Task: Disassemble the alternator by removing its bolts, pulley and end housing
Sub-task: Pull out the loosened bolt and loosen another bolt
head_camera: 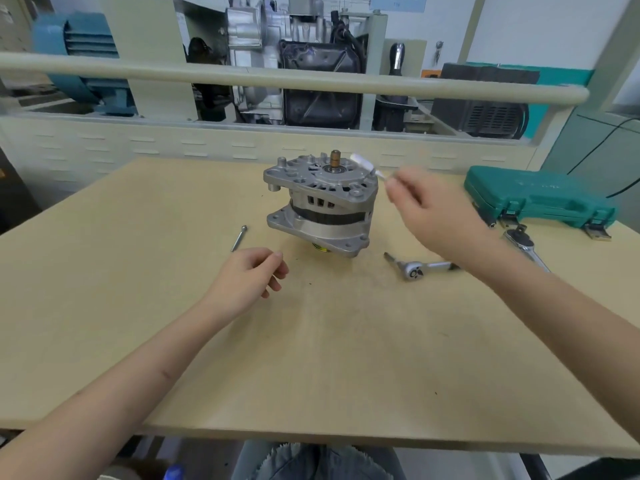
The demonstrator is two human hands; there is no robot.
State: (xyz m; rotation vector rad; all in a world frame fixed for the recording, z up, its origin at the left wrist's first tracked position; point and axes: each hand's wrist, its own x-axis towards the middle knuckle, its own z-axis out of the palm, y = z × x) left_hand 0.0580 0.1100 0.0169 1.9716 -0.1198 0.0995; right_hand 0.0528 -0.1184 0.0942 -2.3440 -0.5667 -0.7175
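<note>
No readable writing. Right hand pinches a blurred bolt over the alternator; left hand loosely curled, holding nothing.

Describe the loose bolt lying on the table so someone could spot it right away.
Find the grey alternator standing mid-table. Just left of its base, beyond the left hand, lies the bolt. It is long, thin and bare, unlike the thick ratchet on the alternator's other side.

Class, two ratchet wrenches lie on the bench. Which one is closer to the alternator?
The ratchet wrench lying just in front-right of the alternator; the other ratchet wrench lies farther right, beside the green tool case.
</note>
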